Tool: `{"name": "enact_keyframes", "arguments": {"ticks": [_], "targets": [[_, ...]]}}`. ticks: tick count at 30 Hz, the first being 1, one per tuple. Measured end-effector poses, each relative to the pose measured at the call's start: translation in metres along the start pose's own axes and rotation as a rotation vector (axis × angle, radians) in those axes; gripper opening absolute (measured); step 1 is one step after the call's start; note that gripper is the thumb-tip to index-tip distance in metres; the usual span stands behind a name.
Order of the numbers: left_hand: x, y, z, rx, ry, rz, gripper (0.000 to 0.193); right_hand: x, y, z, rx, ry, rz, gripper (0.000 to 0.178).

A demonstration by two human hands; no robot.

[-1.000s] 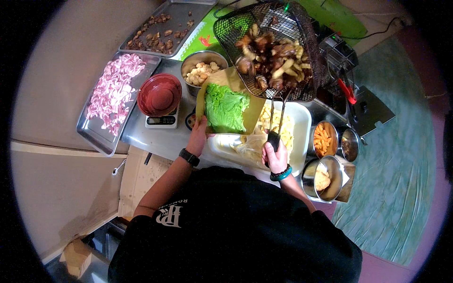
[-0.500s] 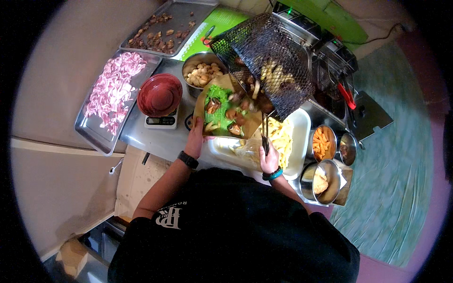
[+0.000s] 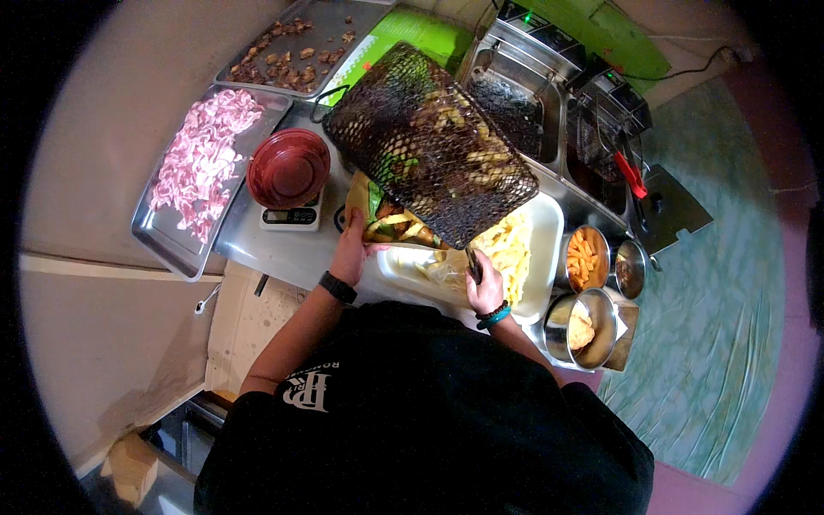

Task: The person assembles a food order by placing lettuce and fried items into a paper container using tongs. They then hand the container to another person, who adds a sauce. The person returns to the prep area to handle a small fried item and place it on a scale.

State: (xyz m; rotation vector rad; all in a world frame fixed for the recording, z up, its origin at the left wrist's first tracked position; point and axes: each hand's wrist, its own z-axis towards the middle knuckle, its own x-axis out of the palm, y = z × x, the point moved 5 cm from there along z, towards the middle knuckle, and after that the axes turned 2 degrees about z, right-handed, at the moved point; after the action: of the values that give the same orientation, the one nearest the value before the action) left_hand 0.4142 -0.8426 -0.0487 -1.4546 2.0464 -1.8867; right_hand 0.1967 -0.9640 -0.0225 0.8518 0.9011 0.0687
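My left hand [image 3: 349, 256] grips the near left edge of a brown paper food box [image 3: 357, 196]. Green lettuce [image 3: 375, 197], fries and browned fried pieces [image 3: 396, 221] show inside it; the basket covers the rest. My right hand [image 3: 487, 283] is closed around the dark handle of a wire-mesh fryer basket [image 3: 429, 142]. The blackened basket tilts over the box and food shows through its mesh. Beneath my right hand sits a white tub [image 3: 549, 232] of pale cut fries [image 3: 513, 257], with a clear plastic bag [image 3: 442, 270] at its left.
A red bowl [image 3: 288, 169] stands on a scale [image 3: 292, 216]. Trays of sliced raw meat [image 3: 202, 163] and browned pieces [image 3: 287, 60] lie to the left and back. Behind is a fryer [image 3: 515, 103]. Steel pots hold orange sticks [image 3: 584, 257] and a breaded piece [image 3: 581, 330].
The fryer basket has swung left and lower, now covering most of the box and the pot behind it. My right hand has shifted slightly; my left hand keeps its hold.
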Motion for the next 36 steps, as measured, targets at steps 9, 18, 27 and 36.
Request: {"name": "enact_keyframes", "arguments": {"ticks": [9, 18, 27, 36], "targets": [[0.000, -0.005, -0.003, -0.034, -0.032, -0.017, 0.042, -0.003, 0.001, 0.000, 0.012, 0.005, -0.047, 0.046], [0.001, -0.004, -0.002, -0.031, 0.022, -0.046, 0.056, -0.004, 0.004, 0.001, 0.062, 0.063, 0.061, 0.042], [-0.008, 0.000, -0.002, -0.033, 0.010, -0.003, 0.057, -0.032, 0.053, 0.047, 0.326, 0.047, 0.900, 0.037], [-0.016, -0.008, -0.024, -0.026, 0.106, -0.022, 0.055, -0.118, 0.069, 0.158, 0.488, 0.205, 1.633, 0.036]]}}
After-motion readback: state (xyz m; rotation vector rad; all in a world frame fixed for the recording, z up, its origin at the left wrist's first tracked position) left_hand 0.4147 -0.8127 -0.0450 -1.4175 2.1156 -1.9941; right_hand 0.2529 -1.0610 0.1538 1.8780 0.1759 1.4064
